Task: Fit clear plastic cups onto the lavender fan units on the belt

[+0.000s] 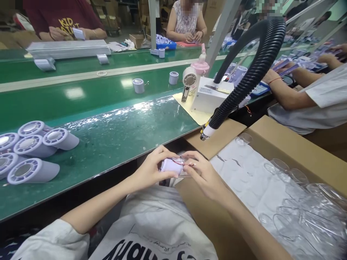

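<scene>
My left hand (154, 165) is wrapped round a lavender fan housing (171, 167) in front of my body, just off the table's edge. Thin red and dark wires (177, 162) run along the housing toward my right hand. The fingers of my right hand (199, 171) are closed at its right end, on a clear plastic cover (185, 174) and close to the wire ends. How far the cover overlaps the housing is hard to make out. To the left, several similar lavender fan housings (40, 171) lie on the green table with their round vented ends showing.
A black flexible hose (244, 83) with a nozzle (207, 131) arches from a white box (208, 95). On the right, a cardboard box (292, 144) holds several clear covers (306, 216). A handheld fan (189, 81) stands on the table (121, 133). Co-workers (187, 21) sit opposite and at right.
</scene>
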A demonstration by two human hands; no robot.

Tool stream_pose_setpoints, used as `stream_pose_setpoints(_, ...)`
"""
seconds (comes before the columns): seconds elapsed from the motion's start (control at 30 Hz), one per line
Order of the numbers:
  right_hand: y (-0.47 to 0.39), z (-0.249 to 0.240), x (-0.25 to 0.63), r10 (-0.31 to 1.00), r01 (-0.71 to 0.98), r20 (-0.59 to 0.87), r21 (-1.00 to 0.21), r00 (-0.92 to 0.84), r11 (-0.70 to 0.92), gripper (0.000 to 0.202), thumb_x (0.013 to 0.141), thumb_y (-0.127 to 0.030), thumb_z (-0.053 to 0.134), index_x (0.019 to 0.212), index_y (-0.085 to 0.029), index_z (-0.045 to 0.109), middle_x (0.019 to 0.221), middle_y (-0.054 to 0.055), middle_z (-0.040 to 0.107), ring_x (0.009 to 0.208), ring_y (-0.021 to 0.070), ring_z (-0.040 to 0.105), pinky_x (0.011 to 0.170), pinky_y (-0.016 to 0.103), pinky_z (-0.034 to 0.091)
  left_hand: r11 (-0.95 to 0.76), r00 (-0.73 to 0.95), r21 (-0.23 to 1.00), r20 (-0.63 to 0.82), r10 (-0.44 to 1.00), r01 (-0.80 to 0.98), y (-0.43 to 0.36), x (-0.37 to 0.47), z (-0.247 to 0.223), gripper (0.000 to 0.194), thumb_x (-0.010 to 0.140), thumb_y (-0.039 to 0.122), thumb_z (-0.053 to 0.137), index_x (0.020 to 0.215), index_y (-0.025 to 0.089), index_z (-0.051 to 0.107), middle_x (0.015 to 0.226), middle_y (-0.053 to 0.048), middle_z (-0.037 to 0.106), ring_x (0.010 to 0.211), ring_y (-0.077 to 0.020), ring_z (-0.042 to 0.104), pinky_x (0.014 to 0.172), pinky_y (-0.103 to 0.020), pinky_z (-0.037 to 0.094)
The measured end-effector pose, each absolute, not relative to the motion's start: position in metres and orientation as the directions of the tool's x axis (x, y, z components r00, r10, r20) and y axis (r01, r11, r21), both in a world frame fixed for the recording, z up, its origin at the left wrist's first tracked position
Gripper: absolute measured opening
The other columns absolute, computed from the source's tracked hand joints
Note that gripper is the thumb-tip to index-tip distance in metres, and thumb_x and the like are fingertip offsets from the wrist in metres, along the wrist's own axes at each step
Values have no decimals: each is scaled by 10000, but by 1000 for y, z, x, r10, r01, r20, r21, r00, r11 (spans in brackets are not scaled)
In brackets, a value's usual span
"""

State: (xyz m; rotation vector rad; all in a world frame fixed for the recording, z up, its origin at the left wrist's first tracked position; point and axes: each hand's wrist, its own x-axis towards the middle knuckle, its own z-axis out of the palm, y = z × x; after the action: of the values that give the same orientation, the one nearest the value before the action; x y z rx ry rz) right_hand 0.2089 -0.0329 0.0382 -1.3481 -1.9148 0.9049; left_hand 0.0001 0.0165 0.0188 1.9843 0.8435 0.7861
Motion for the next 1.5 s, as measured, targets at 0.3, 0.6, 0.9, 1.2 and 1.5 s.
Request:
stream_pose_setpoints(0.3, -35, 26, 214, 992, 271, 118, -955, -36, 124, 326, 875, -213, 563, 553, -186, 602, 938, 54, 651, 875, 196, 637, 695, 273, 493, -424, 738, 897, 201, 644, 126, 21, 2, -4, 696, 648, 395, 826, 1289, 272, 584, 1376, -138, 521, 1301, -323, 471, 1068, -502, 408)
stream_pose_setpoints(0.6, -45, 23, 226, 885, 423, 270, -800, -379, 425, 418, 813, -167, 733, 1207, -260, 631, 1384, 67, 550, 1278, 248, 510, 1079, 390, 431, 167, 687, 985, -92, 721, -44, 7, -4, 2, 663, 729, 276, 782, 1337, 260, 518, 1393, -125, 531, 1163, -275, 602, 895, -367, 545)
stream_pose_setpoints(0.9, -51, 24, 228, 925, 244, 71, -954, -374, 172, 442, 845, -271, 726, 1251, -305, 557, 1309, 34, 588, 1189, 231, 575, 988, 375, 527, -37, 746, 997, 70, 662, -61, 5, -7, 10, 761, 671, 215, 824, 1359, 323, 518, 1413, -94, 523, 1260, -272, 536, 1016, -390, 477)
stream_pose_setpoints(1.2, -54, 28, 228, 933, 116, -126, -989, -337, -91, 384, 840, -303, 727, 1192, -302, 573, 1193, 29, 599, 1043, 197, 618, 832, 290, 557, -155, 754, 988, 97, 650, 6, 3, -10, 15, 784, 661, 242, 831, 1373, 301, 507, 1392, -113, 531, 1283, -290, 510, 1051, -436, 446)
stream_pose_setpoints(1.5, -53, 20, 225, 912, -40, -239, -963, -332, -267, 384, 848, -416, 699, 1148, -236, 543, 972, 28, 646, 850, 170, 658, 726, 269, 551, -231, 756, 973, 163, 634, -16, 3, -9, 14, 802, 659, 239, 833, 1383, 308, 494, 1407, -119, 525, 1300, -295, 495, 1074, -461, 421)
